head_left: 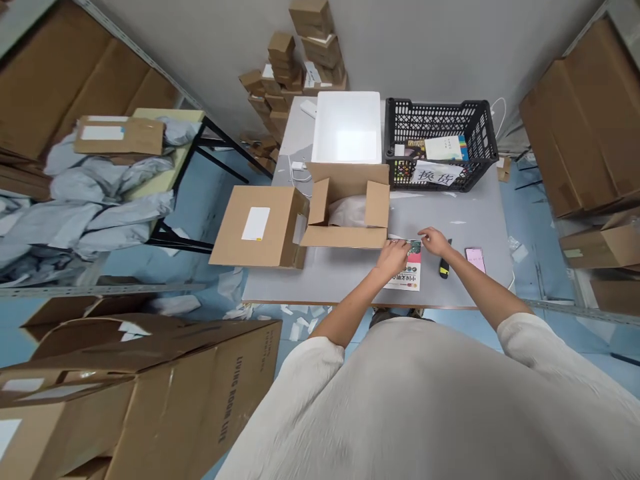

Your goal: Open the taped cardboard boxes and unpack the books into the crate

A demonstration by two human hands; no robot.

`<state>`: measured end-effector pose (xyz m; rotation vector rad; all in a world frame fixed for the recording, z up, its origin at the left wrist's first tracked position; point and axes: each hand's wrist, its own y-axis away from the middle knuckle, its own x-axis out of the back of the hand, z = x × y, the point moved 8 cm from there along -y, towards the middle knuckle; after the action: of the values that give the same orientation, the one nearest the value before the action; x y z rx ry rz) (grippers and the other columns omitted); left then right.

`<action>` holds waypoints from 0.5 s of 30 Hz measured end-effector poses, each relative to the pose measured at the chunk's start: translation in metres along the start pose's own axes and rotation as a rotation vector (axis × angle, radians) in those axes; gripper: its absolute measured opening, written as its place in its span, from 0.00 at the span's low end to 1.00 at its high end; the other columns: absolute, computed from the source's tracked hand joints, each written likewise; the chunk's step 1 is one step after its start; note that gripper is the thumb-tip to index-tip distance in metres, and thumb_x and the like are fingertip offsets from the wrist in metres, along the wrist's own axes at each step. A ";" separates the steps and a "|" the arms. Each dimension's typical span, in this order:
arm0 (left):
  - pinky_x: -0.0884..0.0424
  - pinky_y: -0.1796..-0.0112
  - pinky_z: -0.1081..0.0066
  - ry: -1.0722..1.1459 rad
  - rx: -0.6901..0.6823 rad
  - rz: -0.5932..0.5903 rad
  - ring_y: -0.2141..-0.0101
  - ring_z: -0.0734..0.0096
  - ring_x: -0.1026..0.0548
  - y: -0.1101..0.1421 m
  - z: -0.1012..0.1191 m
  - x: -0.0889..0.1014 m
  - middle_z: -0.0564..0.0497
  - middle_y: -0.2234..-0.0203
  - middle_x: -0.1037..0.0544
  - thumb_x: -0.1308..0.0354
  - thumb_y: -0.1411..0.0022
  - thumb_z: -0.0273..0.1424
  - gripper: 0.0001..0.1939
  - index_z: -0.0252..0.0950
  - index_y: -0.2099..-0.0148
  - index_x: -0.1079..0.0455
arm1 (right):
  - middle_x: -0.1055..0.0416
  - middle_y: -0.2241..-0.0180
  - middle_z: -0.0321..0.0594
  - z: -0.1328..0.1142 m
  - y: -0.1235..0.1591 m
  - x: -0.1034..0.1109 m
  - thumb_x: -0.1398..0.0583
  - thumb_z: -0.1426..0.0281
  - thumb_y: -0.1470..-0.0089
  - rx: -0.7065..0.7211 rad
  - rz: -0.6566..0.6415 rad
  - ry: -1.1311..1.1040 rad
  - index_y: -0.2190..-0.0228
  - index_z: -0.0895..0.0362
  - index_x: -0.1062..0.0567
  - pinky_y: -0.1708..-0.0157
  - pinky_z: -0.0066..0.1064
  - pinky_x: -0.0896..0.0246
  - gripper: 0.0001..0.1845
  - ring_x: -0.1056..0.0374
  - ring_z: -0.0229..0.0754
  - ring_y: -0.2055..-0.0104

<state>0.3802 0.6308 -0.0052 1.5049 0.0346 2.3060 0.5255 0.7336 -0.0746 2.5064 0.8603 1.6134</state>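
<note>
A book [407, 274] with a white, pink and dark green cover lies flat near the table's front edge. My left hand [393, 255] is closed over its upper left part and hides that corner. Just off the upper right corner is my right hand [434, 240], fingers curved, with thumb and index finger apart and nothing visible between them. A black and yellow box cutter [445, 261] lies beneath my right wrist. Beyond my left hand stands an open cardboard box [344, 237] with flaps up and whitish wrapping [349, 211] inside.
A closed carton [225, 233] stands left of the open box. Behind are a white foam box [349, 100] and a black crate [435, 110] holding books. A phone [475, 259] lies on the table's right side. Grey parcels [65, 223] fill the left side; several small boxes [285, 73] stack by the wall.
</note>
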 end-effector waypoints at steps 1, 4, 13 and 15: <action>0.33 0.37 0.53 -0.032 -0.016 -0.022 0.39 0.47 0.24 0.002 0.004 -0.010 0.38 0.42 0.19 0.49 0.26 0.23 0.22 0.38 0.37 0.22 | 0.22 0.38 0.52 0.005 0.002 -0.011 0.47 0.75 0.32 -0.004 -0.034 0.005 0.39 0.60 0.19 0.37 0.38 0.32 0.26 0.23 0.49 0.43; 0.35 0.35 0.52 -0.046 -0.048 -0.078 0.37 0.45 0.25 0.007 0.013 -0.037 0.35 0.40 0.20 0.48 0.26 0.23 0.22 0.36 0.36 0.23 | 0.25 0.33 0.52 0.014 0.006 -0.039 0.46 0.75 0.32 0.001 -0.107 0.038 0.36 0.60 0.20 0.33 0.39 0.35 0.28 0.27 0.52 0.36; 0.31 0.35 0.51 0.053 0.265 -0.361 0.33 0.46 0.27 0.011 -0.026 -0.124 0.34 0.31 0.27 0.49 0.24 0.28 0.27 0.37 0.27 0.34 | 0.52 0.17 0.48 0.027 0.004 -0.104 0.42 0.71 0.35 0.005 -0.318 0.191 0.22 0.54 0.37 0.24 0.58 0.47 0.41 0.53 0.63 0.18; 0.32 0.34 0.50 0.052 0.283 -0.403 0.30 0.45 0.29 0.016 -0.030 -0.139 0.34 0.27 0.31 0.46 0.26 0.29 0.29 0.39 0.26 0.36 | 0.57 0.16 0.48 0.033 0.006 -0.113 0.43 0.71 0.34 -0.025 -0.349 0.197 0.21 0.54 0.42 0.23 0.59 0.50 0.44 0.56 0.63 0.17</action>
<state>0.3973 0.5758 -0.1362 1.4061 0.6428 2.0706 0.5217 0.6839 -0.1810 2.0557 1.2092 1.7479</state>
